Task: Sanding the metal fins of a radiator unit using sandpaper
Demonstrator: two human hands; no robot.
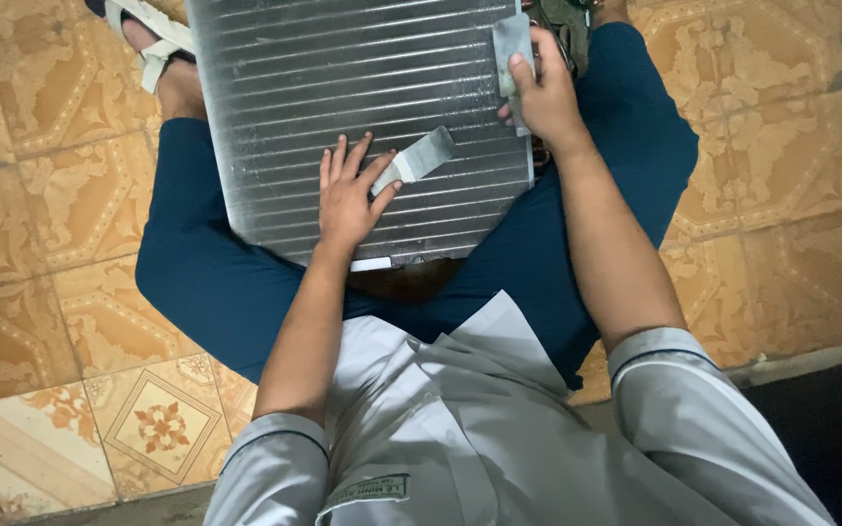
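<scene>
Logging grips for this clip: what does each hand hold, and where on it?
Left hand pinches a flat metal blade by its lower end. Right hand grips the finned metal panel at its right edge.

Open panel face: the ribbed grey metal finned panel [343,88] lies bare across its upper left.
Blocked: left hand [348,200] with flat metal scraper blade [419,159] mid-panel; right hand [543,93] at right edge.
Sides: patterned tan floor tiles [41,195] lie open on both sides.

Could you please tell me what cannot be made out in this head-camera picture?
- Ribbed silver metal fin panel: far end cut off by the top edge.
- Flat grey metal piece under the right hand: lower part hidden by the palm.
- Sandalled foot: cropped by the top edge.
- Left hand: covers the small flat scraper's handle.
</scene>
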